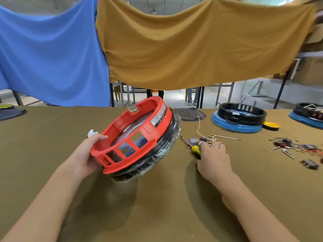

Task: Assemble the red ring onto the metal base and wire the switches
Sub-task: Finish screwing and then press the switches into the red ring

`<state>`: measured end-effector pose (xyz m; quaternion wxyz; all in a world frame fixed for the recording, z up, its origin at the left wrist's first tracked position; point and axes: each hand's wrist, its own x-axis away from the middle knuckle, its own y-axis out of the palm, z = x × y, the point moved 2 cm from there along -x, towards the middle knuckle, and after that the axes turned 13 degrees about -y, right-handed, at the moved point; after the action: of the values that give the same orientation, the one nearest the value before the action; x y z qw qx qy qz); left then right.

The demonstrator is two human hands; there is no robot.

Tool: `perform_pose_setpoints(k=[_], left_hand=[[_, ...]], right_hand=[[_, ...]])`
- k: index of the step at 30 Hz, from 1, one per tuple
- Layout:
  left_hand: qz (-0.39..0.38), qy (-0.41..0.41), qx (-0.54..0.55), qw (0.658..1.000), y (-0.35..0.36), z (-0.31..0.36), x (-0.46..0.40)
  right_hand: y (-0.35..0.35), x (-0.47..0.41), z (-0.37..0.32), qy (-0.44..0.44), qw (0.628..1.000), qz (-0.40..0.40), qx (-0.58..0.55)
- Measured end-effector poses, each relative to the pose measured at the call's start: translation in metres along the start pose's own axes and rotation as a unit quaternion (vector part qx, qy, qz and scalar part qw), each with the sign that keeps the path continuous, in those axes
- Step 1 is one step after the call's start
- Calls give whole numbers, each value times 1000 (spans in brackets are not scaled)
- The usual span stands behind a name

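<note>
An olive-brown cloth covers the table [52, 154], and two more cloths hang like a curtain along its far edge — a blue cloth [49, 55] on the left, a mustard cloth [192, 46] on the right. Below their hems show table legs, a pale floor and the legs of two people standing beyond.

The red ring [132, 135] sits on a black base wrapped in clear film [167, 144], and the pair is tilted up off the table near the middle. The left hand [85, 154] grips its near-left rim, thumb curled over the red edge. A silver label [158, 117] on the ring's outer wall carries print too small to read.

The right hand [213, 158] lies on the table to the right, fingers bent down over a yellow-handled screwdriver [193, 148] and a cluster of wires and a small switch [209, 137]; whether it has hold of anything cannot be told.

Farther right lie two black rings on blue bases — one [239, 117] whole, one [309, 114] cut by the frame — a dark round plate [188, 114], a yellow disc [271, 125] and a scatter of small parts [295, 147].
</note>
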<state>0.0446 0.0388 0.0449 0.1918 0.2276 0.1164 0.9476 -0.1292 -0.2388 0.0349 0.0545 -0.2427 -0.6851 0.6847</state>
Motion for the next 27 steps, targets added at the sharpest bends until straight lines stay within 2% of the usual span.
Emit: perform_pose_setpoints(k=[3, 5, 7, 9, 11, 13, 16, 21, 23, 25, 27], left_hand=[[2, -6, 3, 1000, 2, -2, 2], [-4, -5, -6, 1000, 2, -2, 3], [-11, -3, -15, 1000, 4, -4, 5], [-14, -2, -29, 999, 5, -6, 6], [-12, -4, -56, 998, 8, -8, 7], [-8, -6, -82, 997, 11, -9, 8], [-6, -20, -108, 994, 16, -11, 9], [18, -18, -160, 987, 24, -16, 12], [31, -10, -170, 985, 27, -15, 12], [39, -6, -168, 985, 28, -16, 10], [45, -5, -165, 985, 28, -16, 9]], right_hand=[[0, -1, -4, -22, 1000, -7, 16], [0, -3, -6, -66, 998, 2, -21], [-3, -3, 0, -80, 984, 34, -157], [-10, -3, 15, -57, 946, 86, -307], [-16, -4, 39, -12, 915, 151, -375], [-16, -3, 66, 53, 904, 197, -375], [-6, 4, 95, 119, 916, 203, -324], [11, 8, 106, 156, 944, 154, -246], [11, 8, 105, 146, 946, 170, -235], [6, 9, 106, 123, 932, 216, -263], [-2, 12, 108, 105, 896, 279, -328]])
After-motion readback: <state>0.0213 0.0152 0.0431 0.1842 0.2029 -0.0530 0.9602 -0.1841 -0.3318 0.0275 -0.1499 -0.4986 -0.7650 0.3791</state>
